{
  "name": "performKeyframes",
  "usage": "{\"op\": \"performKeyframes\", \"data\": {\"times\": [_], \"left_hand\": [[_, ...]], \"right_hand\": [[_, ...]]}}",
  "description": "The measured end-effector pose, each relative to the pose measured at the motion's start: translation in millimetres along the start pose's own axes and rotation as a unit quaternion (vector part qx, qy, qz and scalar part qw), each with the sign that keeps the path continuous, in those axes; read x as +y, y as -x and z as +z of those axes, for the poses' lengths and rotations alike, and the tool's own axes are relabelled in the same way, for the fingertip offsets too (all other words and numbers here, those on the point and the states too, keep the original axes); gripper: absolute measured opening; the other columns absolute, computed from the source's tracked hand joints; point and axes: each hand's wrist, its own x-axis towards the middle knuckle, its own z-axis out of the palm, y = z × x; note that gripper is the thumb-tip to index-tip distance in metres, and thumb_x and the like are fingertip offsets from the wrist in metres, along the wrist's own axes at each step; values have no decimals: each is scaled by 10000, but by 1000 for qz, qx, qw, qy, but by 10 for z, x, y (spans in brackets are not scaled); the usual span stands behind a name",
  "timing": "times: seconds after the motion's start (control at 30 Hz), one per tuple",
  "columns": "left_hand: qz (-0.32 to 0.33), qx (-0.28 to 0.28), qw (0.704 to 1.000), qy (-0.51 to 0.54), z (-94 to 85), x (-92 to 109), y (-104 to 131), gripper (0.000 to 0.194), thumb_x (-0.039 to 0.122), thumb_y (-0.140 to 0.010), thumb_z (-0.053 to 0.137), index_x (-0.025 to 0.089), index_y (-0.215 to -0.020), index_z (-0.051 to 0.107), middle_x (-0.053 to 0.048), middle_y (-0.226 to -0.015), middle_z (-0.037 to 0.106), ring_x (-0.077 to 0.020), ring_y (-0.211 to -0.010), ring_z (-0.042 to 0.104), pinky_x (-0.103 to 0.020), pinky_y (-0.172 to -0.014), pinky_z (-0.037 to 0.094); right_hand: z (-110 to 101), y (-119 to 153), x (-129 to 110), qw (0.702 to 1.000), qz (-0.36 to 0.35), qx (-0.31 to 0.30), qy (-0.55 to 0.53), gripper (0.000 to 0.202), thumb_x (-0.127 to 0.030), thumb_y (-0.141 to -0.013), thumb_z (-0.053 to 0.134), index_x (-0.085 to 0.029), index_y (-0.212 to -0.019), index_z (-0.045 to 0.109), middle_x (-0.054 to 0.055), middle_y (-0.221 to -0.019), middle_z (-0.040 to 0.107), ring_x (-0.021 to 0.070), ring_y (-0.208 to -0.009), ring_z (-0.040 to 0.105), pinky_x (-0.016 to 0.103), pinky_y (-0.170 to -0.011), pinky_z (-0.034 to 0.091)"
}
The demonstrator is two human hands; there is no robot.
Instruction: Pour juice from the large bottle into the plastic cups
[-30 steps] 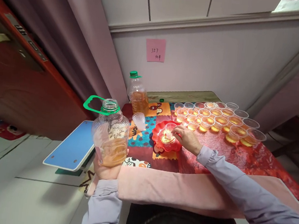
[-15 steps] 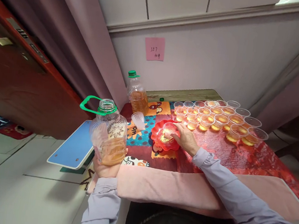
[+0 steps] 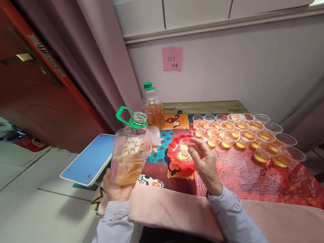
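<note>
My left hand (image 3: 117, 188) supports an uncapped clear plastic jug (image 3: 130, 162) from beneath; amber liquid fills its lower part, and a green handle (image 3: 123, 114) rings its neck. A clear plastic cup (image 3: 184, 146) stands in a red scalloped dish (image 3: 171, 154). Beside that dish my right hand (image 3: 207, 166) is raised with thumb and fingers apart, holding nothing. Part of the dish's right side is hidden behind it. Between the jug and the dish lie clear cups (image 3: 155, 135), tilted on their side and partly covered by the jug.
Several clear cups of amber liquid (image 3: 230, 138) stand in rows at the table's right. At the back are a capped jug (image 3: 154, 113) and a loose green cap (image 3: 180, 112). A pink cloth (image 3: 175, 209) covers the front edge; a blue board (image 3: 89, 159) sits left.
My right hand has let go of the cup in the red dish and drawn back toward me. The jug in my left hand has shifted right in the view, which has itself turned slightly.
</note>
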Motion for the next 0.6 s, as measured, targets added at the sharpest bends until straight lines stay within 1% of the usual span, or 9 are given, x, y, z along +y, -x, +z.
{"op": "performKeyframes", "data": {"times": [0.1, 0.2, 0.3, 0.4, 0.47, 0.53, 0.6], "left_hand": [[38, 63, 996, -42, 92, 30, 63, 479, 525, -886, 690, 230, -1250, 788, -95, -1176, 848, -322, -1066, 802, -476, -912, 658], [64, 103, 989, -79, 149, 111, 99, 422, 467, -932, 663, 216, -1244, 794, -68, -1167, 854, -276, -1067, 805, -422, -933, 658], [81, 121, 981, -131, 172, 191, 127, 395, 432, -957, 625, 227, -1241, 808, -55, -1168, 854, -279, -1114, 795, -439, -1013, 638], [107, 122, 973, -163, 241, 220, 166, 386, 421, -950, 626, 258, -1244, 815, -35, -1142, 854, -304, -1175, 775, -480, -1083, 609], [118, 139, 966, -184, 344, 216, 200, 379, 417, -924, 671, 238, -1223, 818, -37, -1146, 851, -296, -1179, 766, -457, -1088, 602], [123, 168, 957, -203, 476, 209, 236, 377, 426, -883, 728, 212, -1179, 824, -46, -1161, 847, -280, -1169, 759, -421, -1077, 601], [122, 186, 951, -215, 605, 211, 269, 380, 444, -848, 765, 207, -1138, 829, -52, -1161, 844, -281, -1167, 753, -418, -1071, 600]], "right_hand": [[257, 64, -1, 995, 33, -67, -68, 518, -635, -973, 744, -264, -1333, 717, 131, -1260, 796, 299, -1126, 800, 466, -961, 678], [422, 142, 52, 985, 64, -100, -123, 588, -645, -959, 755, -265, -1402, 685, 143, -1355, 771, 292, -1136, 799, 457, -974, 675], [465, 225, 91, 979, 88, -107, -152, 647, -628, -979, 733, -290, -1518, 617, 146, -1417, 741, 284, -1149, 795, 426, -930, 683], [450, 286, 111, 975, 103, -109, -167, 663, -605, -995, 725, -315, -1574, 586, 141, -1429, 730, 270, -1115, 797, 403, -880, 684], [449, 314, 129, 969, 105, -111, -191, 676, -585, -987, 754, -310, -1583, 589, 139, -1440, 724, 260, -1102, 796, 405, -903, 675], [463, 337, 155, 962, 108, -111, -225, 704, -564, -962, 804, -298, -1581, 601, 140, -1449, 722, 255, -1108, 788, 415, -942, 663], [484, 360, 181, 955, 119, -114, -247, 713, -552, -933, 845, -294, -1562, 629, 139, -1463, 720, 256, -1117, 779, 427, -967, 655]]}}
